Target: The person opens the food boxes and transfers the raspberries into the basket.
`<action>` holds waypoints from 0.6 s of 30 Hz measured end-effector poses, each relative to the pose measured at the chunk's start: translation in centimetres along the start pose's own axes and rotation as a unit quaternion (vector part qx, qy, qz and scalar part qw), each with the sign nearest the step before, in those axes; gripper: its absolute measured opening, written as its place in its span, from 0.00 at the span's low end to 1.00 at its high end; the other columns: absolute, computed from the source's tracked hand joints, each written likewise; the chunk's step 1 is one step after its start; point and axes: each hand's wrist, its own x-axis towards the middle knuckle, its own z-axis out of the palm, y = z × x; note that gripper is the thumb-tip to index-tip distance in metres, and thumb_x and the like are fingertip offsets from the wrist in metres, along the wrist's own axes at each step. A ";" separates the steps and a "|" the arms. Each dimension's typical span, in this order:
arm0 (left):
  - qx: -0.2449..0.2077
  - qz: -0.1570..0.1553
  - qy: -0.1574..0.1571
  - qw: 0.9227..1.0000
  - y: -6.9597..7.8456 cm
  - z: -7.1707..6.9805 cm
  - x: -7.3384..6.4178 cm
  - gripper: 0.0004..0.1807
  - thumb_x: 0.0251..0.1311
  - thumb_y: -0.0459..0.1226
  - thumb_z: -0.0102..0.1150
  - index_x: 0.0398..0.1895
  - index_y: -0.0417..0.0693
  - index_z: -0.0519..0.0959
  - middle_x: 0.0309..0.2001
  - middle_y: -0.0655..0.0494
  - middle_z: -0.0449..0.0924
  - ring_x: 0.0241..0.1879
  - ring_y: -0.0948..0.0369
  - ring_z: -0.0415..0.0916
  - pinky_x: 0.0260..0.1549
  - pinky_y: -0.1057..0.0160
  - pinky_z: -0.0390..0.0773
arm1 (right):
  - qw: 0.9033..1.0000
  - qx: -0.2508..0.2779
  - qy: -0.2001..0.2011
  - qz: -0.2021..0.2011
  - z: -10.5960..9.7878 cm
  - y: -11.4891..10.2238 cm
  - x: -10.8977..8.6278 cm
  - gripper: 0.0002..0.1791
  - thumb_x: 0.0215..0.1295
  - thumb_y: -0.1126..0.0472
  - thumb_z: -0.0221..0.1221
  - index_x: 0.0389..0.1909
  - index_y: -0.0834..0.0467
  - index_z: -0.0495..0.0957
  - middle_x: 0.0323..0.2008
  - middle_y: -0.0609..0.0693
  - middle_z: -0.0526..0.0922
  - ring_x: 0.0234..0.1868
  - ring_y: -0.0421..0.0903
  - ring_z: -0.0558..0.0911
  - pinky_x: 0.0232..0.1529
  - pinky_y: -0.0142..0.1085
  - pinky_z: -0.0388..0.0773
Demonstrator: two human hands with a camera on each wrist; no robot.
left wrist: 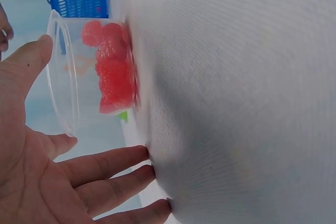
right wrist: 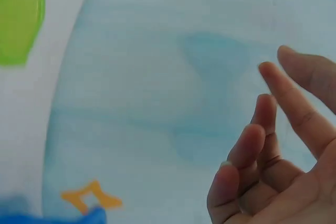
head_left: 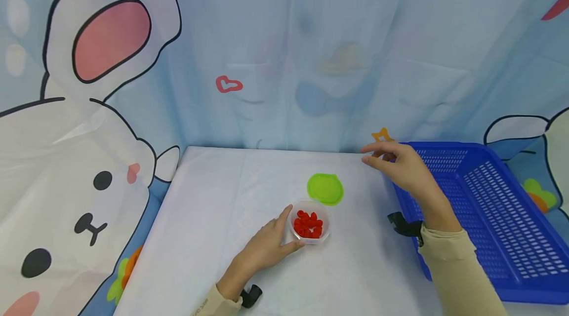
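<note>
A small clear plastic cup [head_left: 326,229] stands upright on the white-covered table, with several red raspberries [left wrist: 113,72] in its bottom. My left hand [head_left: 265,247] holds the cup by its rim from the left, thumb on one side and index finger on the other. Its other fingers spread down to the tabletop in the left wrist view. Just behind the cup lies a flat lime-green lid [head_left: 325,189]. My right hand [head_left: 400,164] is raised near the basket's back left corner, thumb and index finger extended close together, the other fingers loosely bent, nothing between them.
A blue plastic basket [head_left: 511,219] with slotted walls stands on the right, under and beside my right forearm. Behind the table's back edge hangs a light-blue curtain [head_left: 284,59] printed with cartoon rabbits. White cloth [head_left: 200,217] covers the table.
</note>
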 end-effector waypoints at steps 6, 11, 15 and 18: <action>0.000 -0.006 -0.002 1.000 0.0 0.1 0.0 0.53 0.61 0.61 0.62 0.80 0.51 0.49 0.67 0.43 0.70 0.63 0.48 0.71 0.57 0.47 0.74 | 0.996 0.057 -0.021 -0.066 3.6 0.3 -0.2 0.11 0.70 0.60 0.63 0.51 0.57 0.84 0.40 0.53 0.80 0.33 0.51 0.75 0.29 0.36 0.72; 0.004 -0.007 -0.001 1.000 0.1 0.1 0.0 0.52 0.61 0.60 0.63 0.80 0.51 0.49 0.66 0.43 0.70 0.62 0.47 0.72 0.56 0.47 0.75 | 0.993 0.082 -0.047 -0.067 6.4 1.1 -0.2 0.10 0.68 0.62 0.65 0.48 0.56 0.85 0.36 0.52 0.78 0.31 0.50 0.74 0.28 0.35 0.71; 0.004 -0.007 0.000 1.000 0.1 0.1 0.1 0.52 0.62 0.59 0.64 0.80 0.51 0.49 0.66 0.42 0.70 0.62 0.47 0.72 0.54 0.46 0.76 | 0.994 0.074 -0.066 -0.050 8.6 1.9 -0.3 0.11 0.66 0.60 0.66 0.48 0.56 0.86 0.35 0.52 0.77 0.33 0.52 0.74 0.28 0.35 0.72; 0.001 -0.009 0.000 1.000 0.1 0.1 0.1 0.52 0.62 0.58 0.64 0.81 0.51 0.49 0.66 0.43 0.70 0.61 0.47 0.72 0.54 0.46 0.76 | 0.994 0.068 -0.077 -0.045 10.2 2.7 -0.4 0.12 0.65 0.59 0.67 0.48 0.57 0.86 0.36 0.50 0.77 0.35 0.51 0.74 0.30 0.37 0.73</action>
